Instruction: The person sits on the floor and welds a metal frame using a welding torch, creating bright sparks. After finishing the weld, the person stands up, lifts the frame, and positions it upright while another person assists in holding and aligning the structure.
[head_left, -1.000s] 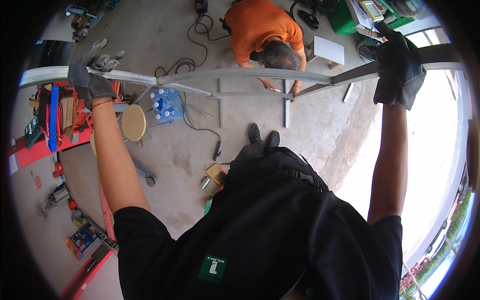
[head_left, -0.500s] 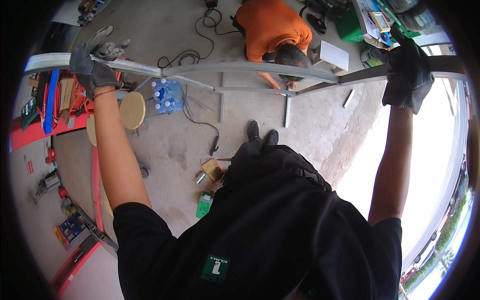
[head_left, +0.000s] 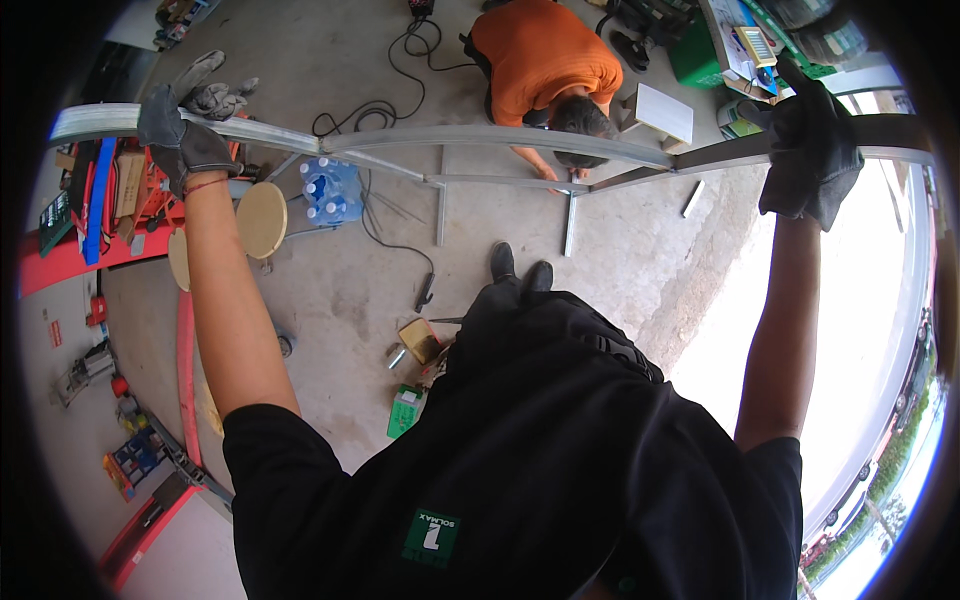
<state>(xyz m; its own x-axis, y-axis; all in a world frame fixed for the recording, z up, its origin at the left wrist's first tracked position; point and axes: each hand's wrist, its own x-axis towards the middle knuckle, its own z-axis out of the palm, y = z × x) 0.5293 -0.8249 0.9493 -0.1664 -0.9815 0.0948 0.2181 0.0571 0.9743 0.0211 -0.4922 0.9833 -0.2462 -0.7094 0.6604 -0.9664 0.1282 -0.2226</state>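
My left hand (head_left: 180,140), in a dark work glove, is closed on a long silver metal frame (head_left: 500,140) at the upper left. Grey crumpled material (head_left: 220,100), perhaps another glove, lies at its fingers. My right hand (head_left: 810,160), also gloved, grips the darker right stretch of the frame, with a finger pointing up. Beyond the frame a person in an orange shirt (head_left: 545,55) bends low, hands at the lower crossbar and an upright metal piece (head_left: 570,225).
A bottled-water pack (head_left: 330,190), round stool (head_left: 262,220) and red workbench (head_left: 60,265) are at left. A black cable (head_left: 390,70), green box (head_left: 405,410) and tins lie on the concrete floor. A white step stool (head_left: 660,115) and green crate (head_left: 695,55) stand upper right.
The frame and both my hands sit slightly higher in the picture than a second ago. The other person's head has dropped lower behind the frame. Both hands keep their grip.
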